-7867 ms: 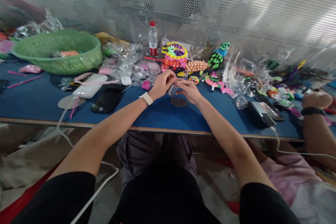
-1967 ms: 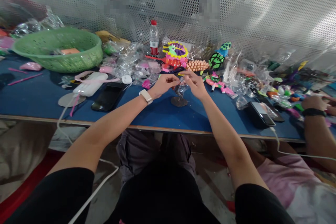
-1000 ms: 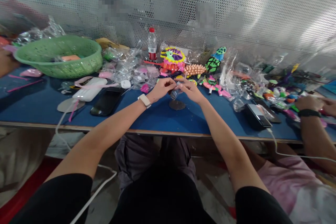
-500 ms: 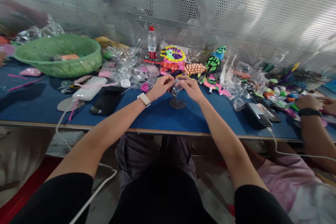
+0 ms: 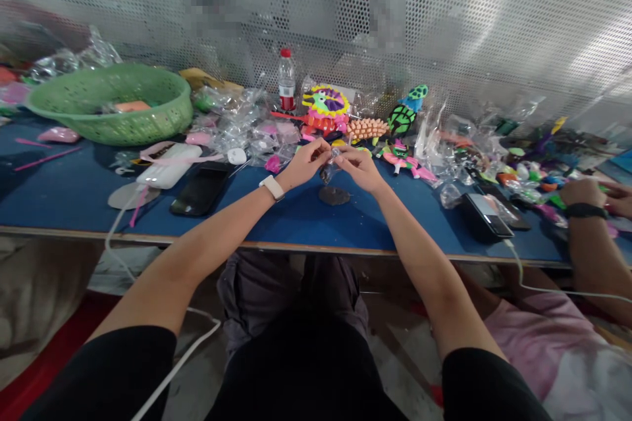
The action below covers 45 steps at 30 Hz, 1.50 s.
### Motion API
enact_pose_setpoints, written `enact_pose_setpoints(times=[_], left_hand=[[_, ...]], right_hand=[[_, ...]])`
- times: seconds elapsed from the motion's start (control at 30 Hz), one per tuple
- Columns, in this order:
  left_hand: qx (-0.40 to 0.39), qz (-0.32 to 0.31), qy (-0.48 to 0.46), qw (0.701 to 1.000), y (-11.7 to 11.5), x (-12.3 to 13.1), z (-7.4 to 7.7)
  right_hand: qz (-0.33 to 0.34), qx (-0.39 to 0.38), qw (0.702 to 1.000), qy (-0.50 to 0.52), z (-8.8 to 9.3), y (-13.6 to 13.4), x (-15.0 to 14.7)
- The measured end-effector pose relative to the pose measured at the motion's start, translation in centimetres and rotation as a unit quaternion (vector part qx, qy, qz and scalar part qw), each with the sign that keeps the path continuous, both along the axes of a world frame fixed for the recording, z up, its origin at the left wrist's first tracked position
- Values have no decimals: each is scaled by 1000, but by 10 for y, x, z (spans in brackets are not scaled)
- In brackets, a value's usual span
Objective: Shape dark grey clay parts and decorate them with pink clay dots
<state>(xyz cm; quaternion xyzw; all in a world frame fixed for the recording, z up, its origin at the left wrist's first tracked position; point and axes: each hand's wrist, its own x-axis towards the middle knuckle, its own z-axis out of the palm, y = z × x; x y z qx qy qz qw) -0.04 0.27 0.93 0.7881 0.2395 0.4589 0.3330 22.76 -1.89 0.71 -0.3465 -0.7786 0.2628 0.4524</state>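
My left hand (image 5: 307,164) and my right hand (image 5: 360,168) meet above the middle of the blue table (image 5: 296,227). Both are closed, with thumbs and fingertips pinching a small clear plastic bag (image 5: 326,174) between them. Something dark shows inside or behind the bag's lower part; its kind cannot be made out. Just under the bag, a flat dark grey round piece (image 5: 334,195) lies on the tabletop. Beyond my fingers are colourful clay figures, among them a yellow-edged purple one (image 5: 328,100), a peach spiky one (image 5: 366,128) and a pink and green one (image 5: 399,156).
A green basket (image 5: 123,125) stands at the left. Nearer lie a white power bank (image 5: 170,164) with a cable and a black phone (image 5: 200,189). A red-capped bottle (image 5: 286,82) and loose plastic bags (image 5: 237,122) line the back. At right are a black box-like device (image 5: 486,217) and another person's hand (image 5: 582,194).
My fingertips have come closer together at the top of the plastic bag, the right hand shifting slightly left. The grey round piece has stayed in place.
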Motion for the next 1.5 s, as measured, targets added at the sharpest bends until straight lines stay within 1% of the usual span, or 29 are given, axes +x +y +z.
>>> enact_pose_setpoints(times=[0.13,0.23,0.37,0.47,0.53,0.6,0.7,0.9,1.03,1.1,1.2,1.27,1.4,1.5], left_hand=[[15,27,23,999,-5,-1,2],[33,42,30,998,-9,-1,5],[37,43,29,998,-8,-2,6],[24,26,24,999,-5,-2,4],[7,11,25,1000,-4,-2,3],[-8,0,26,1000,-5,-1,2],[-13,-7,22,1000,-7,1,2],[11,26,18,999,-5,-1,3],[26,25,20,999,-6,-2,2],[10,11,11,1000,-8,-1,2],[-43,-20,-3,999,-10,0,1],[-71,-26,-17,997,-9,1,-1],[-115,-4,-48,992,-2,4,-7],[-151,32,-100,983,7,5,-13]], right_hand=[[-2,5,1000,-2,-2,0,-2],[8,-5,1000,-6,-3,0,-3],[39,-28,999,2,-2,0,-3],[54,-40,998,8,0,-3,-4],[44,-30,999,-4,1,-4,-4],[22,-4,1000,-21,2,-4,-3],[3,17,1000,-18,2,-2,-1],[7,-19,1000,5,-4,1,-2],[17,-30,999,9,-8,1,-4],[21,-26,999,8,-8,1,-5],[26,-29,999,3,-6,0,-6],[30,-25,999,-5,-6,-1,-8],[29,-33,999,-11,-10,3,-10],[9,-52,998,26,-18,12,-11]])
